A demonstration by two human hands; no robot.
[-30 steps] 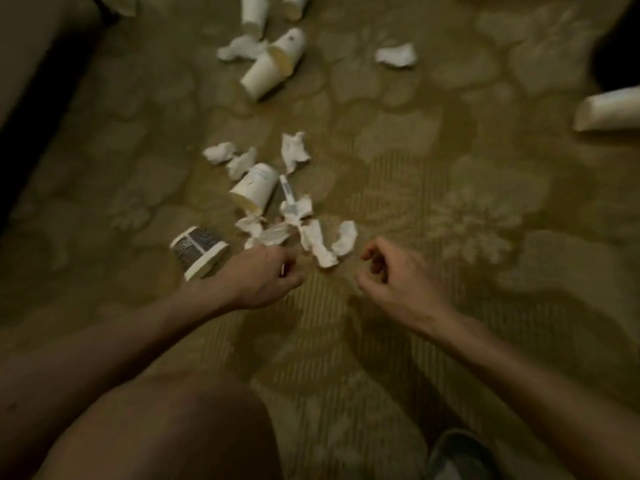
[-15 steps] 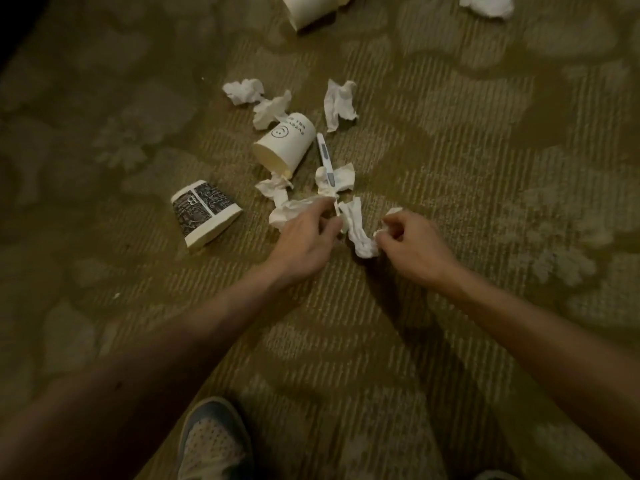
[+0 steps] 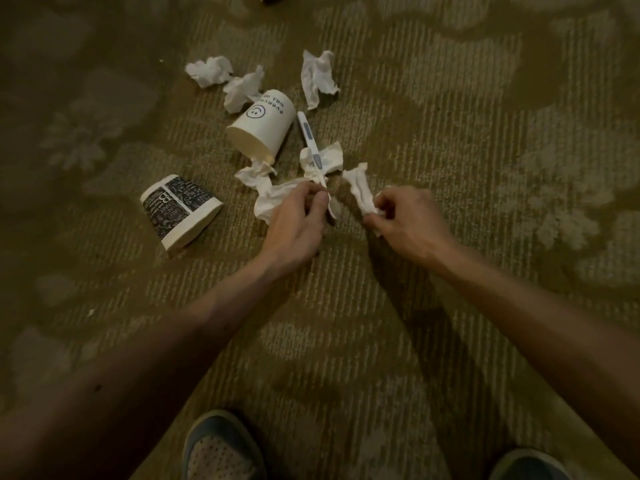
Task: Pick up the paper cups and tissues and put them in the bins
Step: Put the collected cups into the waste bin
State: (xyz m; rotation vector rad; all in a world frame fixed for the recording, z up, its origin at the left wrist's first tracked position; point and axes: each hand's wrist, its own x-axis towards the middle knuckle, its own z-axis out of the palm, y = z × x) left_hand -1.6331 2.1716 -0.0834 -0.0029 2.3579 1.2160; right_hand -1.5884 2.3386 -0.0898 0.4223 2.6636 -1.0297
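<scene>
- Left hand point(image 3: 294, 225): fingers curled, gripping crumpled tissue point(image 3: 268, 202).
- Right hand point(image 3: 407, 220): fingertips pinching tissue strip point(image 3: 358, 188).
- Black printed paper cup point(image 3: 180, 211): toppled, left of left fingers.
- Smiley paper cup point(image 3: 263, 128): toppled, beyond left fingers.

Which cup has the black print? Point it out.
The black cup, on its side left of the left hand. Its wall is black with white lettering; the white cup beyond it bears only a smiley and a few words.
</scene>
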